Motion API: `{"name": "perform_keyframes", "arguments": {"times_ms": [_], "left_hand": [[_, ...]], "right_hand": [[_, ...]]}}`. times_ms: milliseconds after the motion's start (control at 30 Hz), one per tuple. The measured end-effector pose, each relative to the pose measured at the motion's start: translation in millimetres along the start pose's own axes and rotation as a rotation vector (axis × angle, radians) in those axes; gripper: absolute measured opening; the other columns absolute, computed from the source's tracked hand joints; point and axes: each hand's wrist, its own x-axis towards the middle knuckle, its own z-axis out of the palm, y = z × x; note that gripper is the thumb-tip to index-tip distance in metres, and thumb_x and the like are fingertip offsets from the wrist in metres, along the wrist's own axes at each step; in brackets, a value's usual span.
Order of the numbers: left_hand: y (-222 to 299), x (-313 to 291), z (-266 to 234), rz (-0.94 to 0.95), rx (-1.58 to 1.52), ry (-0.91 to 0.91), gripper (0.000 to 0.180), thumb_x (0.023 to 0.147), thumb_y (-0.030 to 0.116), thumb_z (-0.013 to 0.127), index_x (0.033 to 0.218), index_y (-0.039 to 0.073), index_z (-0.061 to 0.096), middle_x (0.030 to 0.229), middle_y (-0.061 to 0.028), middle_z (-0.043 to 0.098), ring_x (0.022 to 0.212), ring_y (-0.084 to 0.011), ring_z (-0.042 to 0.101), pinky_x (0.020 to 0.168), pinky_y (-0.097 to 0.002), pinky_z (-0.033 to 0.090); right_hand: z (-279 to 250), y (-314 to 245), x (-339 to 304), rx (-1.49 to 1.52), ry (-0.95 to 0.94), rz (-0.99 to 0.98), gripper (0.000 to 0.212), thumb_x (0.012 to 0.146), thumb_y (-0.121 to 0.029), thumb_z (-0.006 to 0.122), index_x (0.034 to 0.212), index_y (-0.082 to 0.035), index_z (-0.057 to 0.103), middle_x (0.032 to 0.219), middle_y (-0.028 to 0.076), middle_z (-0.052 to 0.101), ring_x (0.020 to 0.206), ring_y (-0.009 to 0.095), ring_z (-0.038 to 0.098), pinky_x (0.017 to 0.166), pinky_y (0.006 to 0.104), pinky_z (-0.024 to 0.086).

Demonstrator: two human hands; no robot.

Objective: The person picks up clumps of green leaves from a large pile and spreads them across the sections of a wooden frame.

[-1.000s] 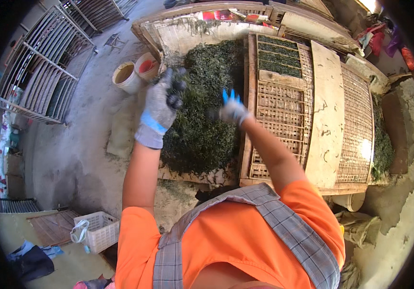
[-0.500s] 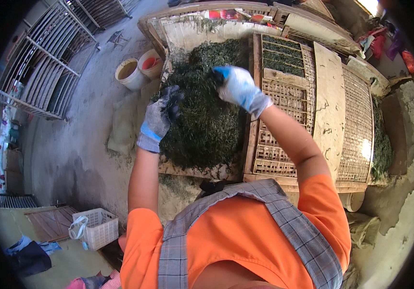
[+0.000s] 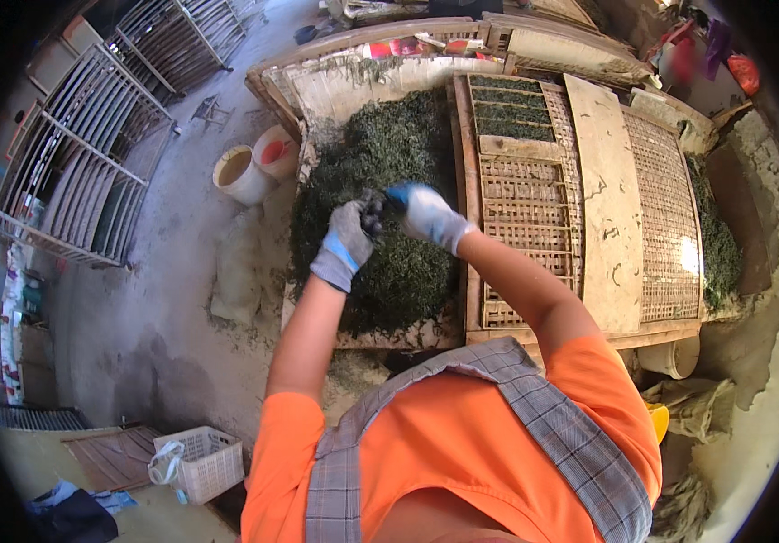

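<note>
A heap of dark green, finely shredded plant matter [image 3: 398, 281] fills a pale-walled wooden bin [image 3: 353, 80] in front of me. My left hand [image 3: 349, 237], in a grey and light-blue glove with dark fingers, is over the middle of the heap. Its fingers are curled in, and whatever they may hold blends with the dark heap. Close to its right is my right hand [image 3: 427, 215], in a whitish and blue glove. Motion smears that hand, and its fingertips point toward the left one.
Right of the bin lies a wooden frame with woven lattice panels [image 3: 525, 208] and a plain board [image 3: 602, 199]. Two buckets [image 3: 243, 176] stand on the floor to the left, near slatted racks [image 3: 81, 154]. A white plastic basket [image 3: 208, 466] sits at lower left.
My left hand has moved right and slightly down, in toward the middle of the heap. My right hand has come lower, so the two hands are now close together. The view has shifted slightly.
</note>
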Motion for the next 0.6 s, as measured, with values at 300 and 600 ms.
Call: {"name": "perform_keyframes", "arguments": {"times_ms": [300,600], "left_hand": [[142,24,-44,-0.342,-0.662,0.108,0.03,0.095,0.008,0.038,0.111,-0.003,0.061,0.077,0.0012,0.058,0.054,-0.0016,0.042,0.048,-0.0146,0.037],[340,82,-189,0.168,-0.558,-0.633,0.037,0.099,0.015,0.036,0.12,-0.006,0.059,0.1,-0.0125,0.069,0.076,-0.0184,0.065,0.07,-0.03,0.055]], "right_hand": [[-20,-74,13,-0.348,0.228,-0.215,0.08,0.067,-0.033,0.074,0.139,-0.009,0.049,0.144,0.015,0.046,0.138,0.038,0.035,0.114,0.0497,0.029],[107,-6,-55,-0.191,-0.071,-0.066,0.068,0.076,-0.018,0.067,0.141,-0.009,0.048,0.144,0.02,0.045,0.136,0.04,0.039,0.112,0.0484,0.034]]}}
